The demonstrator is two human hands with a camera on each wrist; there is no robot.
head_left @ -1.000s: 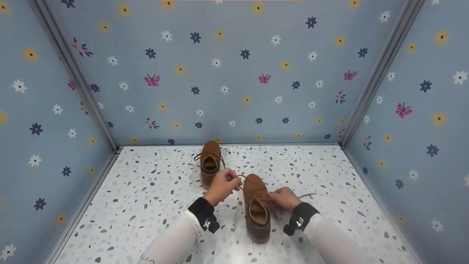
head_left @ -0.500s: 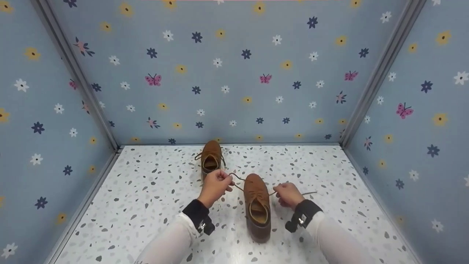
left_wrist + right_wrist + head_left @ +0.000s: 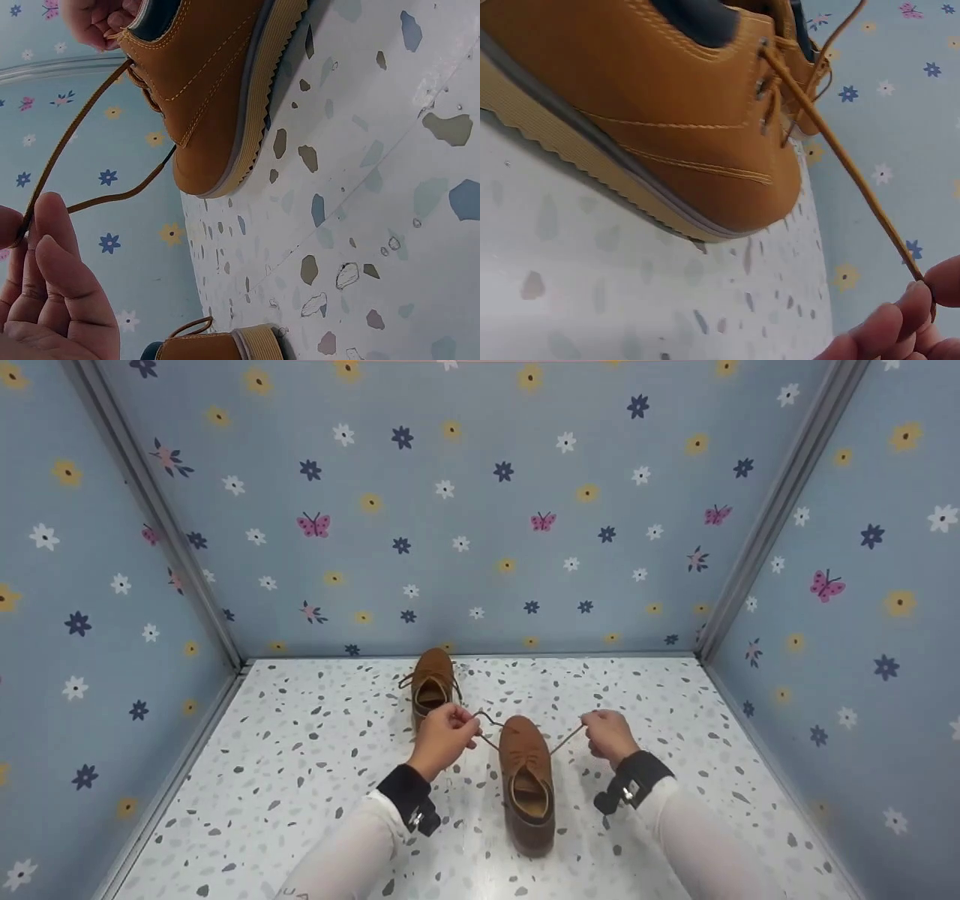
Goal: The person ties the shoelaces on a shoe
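A brown lace-up shoe (image 3: 525, 739) stands upright on the floor between my hands, its toe pointing away from me. My left hand (image 3: 441, 741), left of the shoe, pinches a shoelace (image 3: 75, 124) between thumb and fingers. The lace makes a loose loop from that hand, one end reaching over the toe. On the right side, my right hand (image 3: 609, 736) pinches the other shoelace (image 3: 855, 176) and draws it out straight from the top eyelet. A second brown shoe (image 3: 433, 664) stands farther back on the left, its heel partly hidden behind my left hand.
White speckled floor (image 3: 315, 780) lies under both shoes. A blue flowered panel (image 3: 480, 510) rises right behind the farther shoe, and similar panels close the left and right sides. The farther shoe has its own lace tied in a bow.
My right hand has moved away from the shoe, outward and forward, stretching its lace. My left hand has drawn a little left with its lace. The shoes stay in place.
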